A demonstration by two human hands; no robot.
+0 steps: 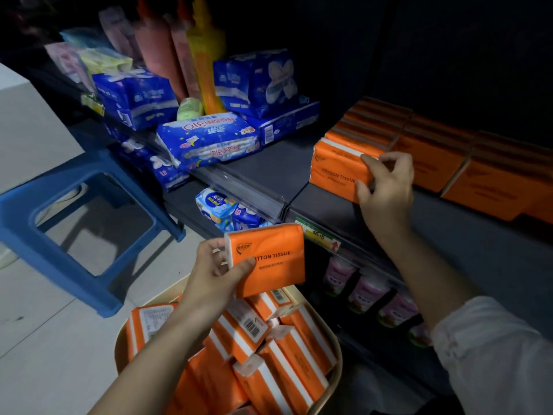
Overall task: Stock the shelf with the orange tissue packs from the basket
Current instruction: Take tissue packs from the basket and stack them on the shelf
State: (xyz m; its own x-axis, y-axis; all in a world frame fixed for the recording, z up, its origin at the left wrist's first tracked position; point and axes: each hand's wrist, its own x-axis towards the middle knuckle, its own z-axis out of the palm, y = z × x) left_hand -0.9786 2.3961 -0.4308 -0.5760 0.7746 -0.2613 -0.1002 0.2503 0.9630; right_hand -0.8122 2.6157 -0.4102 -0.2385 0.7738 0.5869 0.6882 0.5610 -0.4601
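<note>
Orange plastic-wrapped tissue pack (269, 259), printed "COTTON TISSUE", is pinched in the left hand (218, 265) just above the round beige basket (338, 345) of similar packs, near centre. Farther right, the right hand (386, 187) grasps another orange pack (338, 172), lettered "TISSUE", fronting a row on the dark shelf (269, 169). Blue packets marked "310" (209, 143) lie left on it; a blue plastic stool (74, 259) stands leftmost.

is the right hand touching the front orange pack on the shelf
Touching. Head view: right hand pinches the front orange pack at its right edge.
</note>
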